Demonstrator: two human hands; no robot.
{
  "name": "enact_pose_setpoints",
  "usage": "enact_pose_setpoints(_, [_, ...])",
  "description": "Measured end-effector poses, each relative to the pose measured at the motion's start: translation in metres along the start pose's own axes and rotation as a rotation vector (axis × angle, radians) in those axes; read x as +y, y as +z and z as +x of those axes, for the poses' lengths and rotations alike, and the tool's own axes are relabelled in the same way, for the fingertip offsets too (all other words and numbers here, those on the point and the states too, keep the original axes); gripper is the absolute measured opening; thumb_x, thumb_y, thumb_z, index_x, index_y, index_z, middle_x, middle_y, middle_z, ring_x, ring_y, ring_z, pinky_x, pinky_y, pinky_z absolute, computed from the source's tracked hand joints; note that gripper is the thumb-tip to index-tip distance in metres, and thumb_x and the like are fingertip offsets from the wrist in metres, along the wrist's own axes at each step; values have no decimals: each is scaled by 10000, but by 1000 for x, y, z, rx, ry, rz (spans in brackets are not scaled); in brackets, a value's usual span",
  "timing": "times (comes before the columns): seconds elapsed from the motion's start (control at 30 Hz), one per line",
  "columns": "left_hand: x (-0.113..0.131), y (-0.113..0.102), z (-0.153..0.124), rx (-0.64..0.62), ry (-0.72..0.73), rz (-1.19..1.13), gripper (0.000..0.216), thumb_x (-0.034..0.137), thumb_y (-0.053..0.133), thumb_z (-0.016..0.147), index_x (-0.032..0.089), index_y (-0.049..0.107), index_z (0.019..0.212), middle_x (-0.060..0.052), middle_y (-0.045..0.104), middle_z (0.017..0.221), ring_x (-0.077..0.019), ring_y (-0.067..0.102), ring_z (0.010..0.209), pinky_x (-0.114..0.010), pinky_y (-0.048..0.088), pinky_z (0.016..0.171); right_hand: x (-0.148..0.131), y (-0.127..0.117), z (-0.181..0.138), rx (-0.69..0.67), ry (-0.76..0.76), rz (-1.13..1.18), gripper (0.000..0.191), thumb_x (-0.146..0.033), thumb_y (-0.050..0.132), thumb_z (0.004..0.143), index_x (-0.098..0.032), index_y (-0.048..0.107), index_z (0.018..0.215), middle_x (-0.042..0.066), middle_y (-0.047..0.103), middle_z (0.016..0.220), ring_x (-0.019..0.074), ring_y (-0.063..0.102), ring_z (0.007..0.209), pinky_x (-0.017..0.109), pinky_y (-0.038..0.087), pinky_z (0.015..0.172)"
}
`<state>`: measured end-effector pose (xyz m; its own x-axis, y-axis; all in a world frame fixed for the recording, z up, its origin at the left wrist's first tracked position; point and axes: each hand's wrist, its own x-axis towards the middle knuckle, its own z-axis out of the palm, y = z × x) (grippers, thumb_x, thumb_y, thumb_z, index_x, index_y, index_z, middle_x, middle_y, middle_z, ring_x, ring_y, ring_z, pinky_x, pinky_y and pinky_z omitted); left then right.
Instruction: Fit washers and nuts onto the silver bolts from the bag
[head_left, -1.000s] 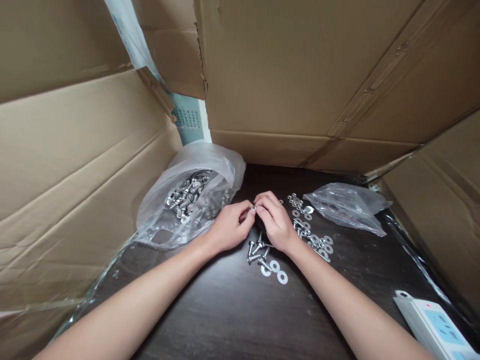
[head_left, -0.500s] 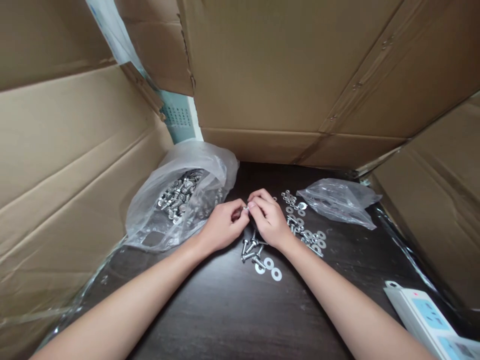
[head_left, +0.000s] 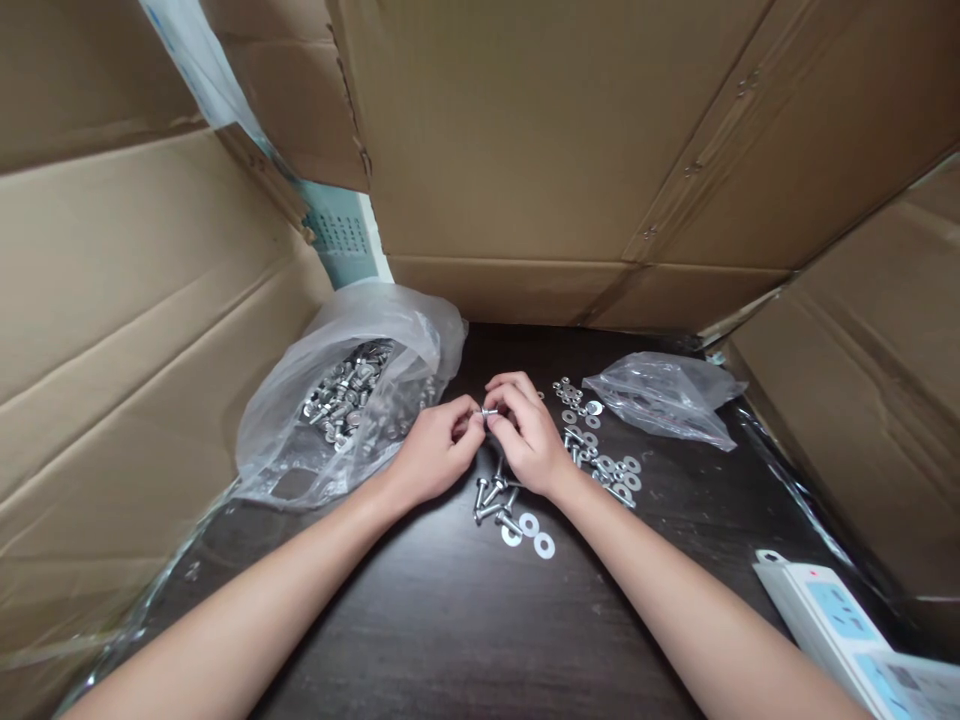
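A small metal bolt [head_left: 489,411] bridges the fingertips of both hands above the dark table. My left hand [head_left: 439,448] is closed, pinching it from the left between thumb and forefinger. From the other side, the curled fingers of my right hand [head_left: 529,432] close on it; part of its shaft shows between them. Whether a nut or washer sits on it is too small to tell. Just below the hands lie several loose bolts [head_left: 495,497] and a few flat washers [head_left: 544,545]. Right of my right hand is a scatter of washers [head_left: 631,465], bolts and small nuts [head_left: 568,393].
An open clear plastic bag [head_left: 281,430] full of bolts [head_left: 352,390] stands at the left. A flattened plastic bag [head_left: 667,395] lies at the back right. A white power strip [head_left: 817,610] sits at the front right. Cardboard walls [head_left: 555,140] enclose the dark table [head_left: 420,620].
The fingertips have parted slightly, so more of the bolt shows between them. The whole view has shifted a little, with everything sitting further left.
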<state>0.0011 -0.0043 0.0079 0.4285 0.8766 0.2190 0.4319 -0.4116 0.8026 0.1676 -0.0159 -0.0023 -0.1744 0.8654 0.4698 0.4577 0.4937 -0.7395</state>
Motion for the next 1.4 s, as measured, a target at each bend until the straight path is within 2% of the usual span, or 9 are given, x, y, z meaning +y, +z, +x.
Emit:
enact_pose_setpoints(0.1, [-1,0,0,-1,-2,-3,237,292,456,949,183,510,745,51,446,609,-122,415,581,-262,309,586,0,-1,-1,12,2,22,240,-84,525,789,-217,528,988,84,542,1153,202,538,887,367,491,810])
enact_pose_setpoints(0.27, [-1,0,0,-11,3,3,235,282,458,952,180,523,751,47,466,626,-122,427,591,-260,322,592,0,0,1,-7,4,25,71,-169,511,909,-212,540,861,78,567,1058,208,568,927,357,478,810])
enact_pose_setpoints(0.47, [-2,0,1,-14,22,20,250,280,456,954,182,509,731,51,443,607,-120,413,579,-257,319,586,-2,1,2,-19,38,-1,291,-256,430,1006,-207,528,737,59,568,917,194,574,858,358,454,794])
enact_pose_setpoints(0.7, [-1,1,1,-25,20,15,252,293,457,958,177,550,756,51,450,612,-121,417,581,-256,323,588,0,-1,2,-27,32,53,215,-185,470,942,-215,495,730,49,556,917,194,568,876,346,452,809])
enact_pose_setpoints(1.07, [-2,0,0,-47,36,49,366,324,431,973,179,500,644,29,493,603,-135,458,599,-272,325,606,-2,-1,2,-20,13,59,219,-178,467,917,-213,487,702,47,548,905,185,564,833,337,456,774])
enact_pose_setpoints(1.3, [-1,1,1,-26,20,21,337,301,450,923,187,412,608,44,419,577,-121,401,575,-264,285,576,-4,-2,3,-47,20,65,229,-197,473,926,-216,492,699,39,553,873,179,562,802,326,456,749])
enact_pose_setpoints(1.4, [-1,1,1,-27,5,14,320,301,458,918,185,428,621,50,405,581,-116,383,576,-258,279,573,-5,-3,3,-60,25,71,229,-201,460,940,-216,492,713,39,549,878,182,561,815,331,451,764])
